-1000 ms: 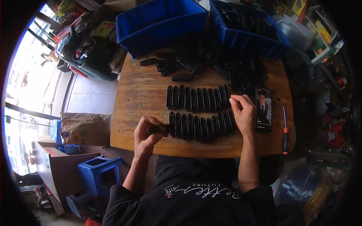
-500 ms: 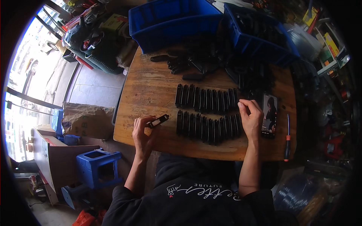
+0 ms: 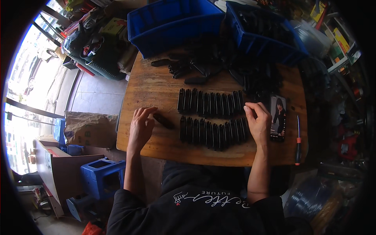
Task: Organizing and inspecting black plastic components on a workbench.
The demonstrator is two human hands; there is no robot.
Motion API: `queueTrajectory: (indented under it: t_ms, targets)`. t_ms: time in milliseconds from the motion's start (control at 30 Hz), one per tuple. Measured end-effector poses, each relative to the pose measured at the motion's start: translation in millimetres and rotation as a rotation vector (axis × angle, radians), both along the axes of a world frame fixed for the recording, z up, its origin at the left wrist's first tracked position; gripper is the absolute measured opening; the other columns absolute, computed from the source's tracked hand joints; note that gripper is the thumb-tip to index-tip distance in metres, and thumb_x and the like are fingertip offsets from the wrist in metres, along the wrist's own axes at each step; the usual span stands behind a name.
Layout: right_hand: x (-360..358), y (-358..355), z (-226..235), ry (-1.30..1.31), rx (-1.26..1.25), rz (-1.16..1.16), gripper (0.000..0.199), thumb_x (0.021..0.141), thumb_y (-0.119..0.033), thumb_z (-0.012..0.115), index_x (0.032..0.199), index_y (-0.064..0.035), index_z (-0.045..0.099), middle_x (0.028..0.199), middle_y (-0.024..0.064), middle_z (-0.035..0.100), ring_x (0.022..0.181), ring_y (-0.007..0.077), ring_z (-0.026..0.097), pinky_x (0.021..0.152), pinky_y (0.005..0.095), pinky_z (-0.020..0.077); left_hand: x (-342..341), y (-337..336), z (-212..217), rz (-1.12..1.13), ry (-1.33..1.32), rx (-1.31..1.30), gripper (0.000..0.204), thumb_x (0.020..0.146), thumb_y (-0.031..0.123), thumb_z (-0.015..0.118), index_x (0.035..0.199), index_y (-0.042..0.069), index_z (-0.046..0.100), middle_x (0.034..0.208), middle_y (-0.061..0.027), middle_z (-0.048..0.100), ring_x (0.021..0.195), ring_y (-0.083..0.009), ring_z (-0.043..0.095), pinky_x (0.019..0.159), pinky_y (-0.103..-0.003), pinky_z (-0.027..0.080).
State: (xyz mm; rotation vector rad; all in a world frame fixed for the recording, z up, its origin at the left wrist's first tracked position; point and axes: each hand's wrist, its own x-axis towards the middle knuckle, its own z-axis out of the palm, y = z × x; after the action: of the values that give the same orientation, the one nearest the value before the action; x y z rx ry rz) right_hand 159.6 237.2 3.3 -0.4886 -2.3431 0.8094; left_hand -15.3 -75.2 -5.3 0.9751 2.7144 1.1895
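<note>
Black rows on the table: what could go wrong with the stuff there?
The right hand is close to the end of the upper row, so a bump might push it crooked. The screwdriver lies near the right edge of the table and could roll off.

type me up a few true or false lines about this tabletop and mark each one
1. Black parts stand in two rows, an upper row and a lower row, on the wooden table. True.
2. A single dark piece is left of the lower row, near the left grip. True.
3. The right grip is around the screwdriver. False: the right grip is by the right end of the upper row, and the screwdriver lies apart from it.
4. The phone has its screen lit. True.
5. Both blue bins are empty. False: the right blue bin holds dark pieces.
</note>
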Motion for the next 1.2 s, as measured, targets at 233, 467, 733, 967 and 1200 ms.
queueTrajectory:
  t_ms: [233,467,733,967,1200]
  targets:
    - [1.6,2.6,-2.0,-0.014,0.009,0.016,0.011,0.088,-0.008,0.065,0.096,-0.0006,0.065,0.082,0.0091,0.062,0.066,0.0188,0.060,0.059,0.0287,0.0469,22.8,21.0,-0.9,0.153,0.160,-0.079,0.025,0.083,0.011,0.066,0.108,0.008,0.062,0.092,-0.0098,0.058,0.090,-0.0277,0.058,0.074,-0.038,0.048]
    - [0.8,2.5,-2.3,-0.015,0.015,0.013,0.010,0.088,-0.008,0.065,0.095,-0.0010,0.065,0.081,0.0090,0.062,0.066,0.0191,0.060,0.059,0.0293,0.0470,23.7,29.0,-17.6,0.154,0.177,-0.166,0.031,0.081,0.016,0.068,0.109,0.007,0.056,0.098,-0.0133,0.056,0.097,-0.0320,0.056,0.082,-0.041,0.046]
    - [1.5,4.2,-3.8,-0.033,0.020,0.017,0.009,0.087,-0.008,0.066,0.094,-0.0015,0.065,0.081,0.0090,0.062,0.066,0.0202,0.060,0.059,0.0298,0.0471,23.4,15.7,-6.7,0.147,0.067,0.079,0.017,0.083,-0.001,0.059,0.098,0.004,0.064,0.092,-0.0132,0.062,0.072,-0.0252,0.066,0.064,-0.034,0.050]
    - [0.7,3.1,-3.2,-0.044,0.024,0.029,0.009,0.087,-0.008,0.066,0.094,-0.0016,0.065,0.081,0.0099,0.062,0.068,0.0228,0.061,0.060,0.0313,0.0474,31.4,23.9,0.1,0.177,0.153,-0.018,0.025,0.081,0.007,0.068,0.105,0.006,0.062,0.095,-0.0121,0.059,0.080,-0.0264,0.062,0.072,-0.036,0.050]
    - [0.5,1.8,-2.8,-0.060,0.036,0.035,0.009,0.087,-0.008,0.066,0.094,-0.0010,0.065,0.082,0.0104,0.062,0.068,0.0236,0.061,0.061,0.0318,0.0476,17.6,24.3,-15.2,0.168,0.123,-0.050,0.029,0.079,0.006,0.063,0.107,0.006,0.055,0.096,-0.0167,0.057,0.087,-0.0368,0.060,0.074,-0.044,0.049]
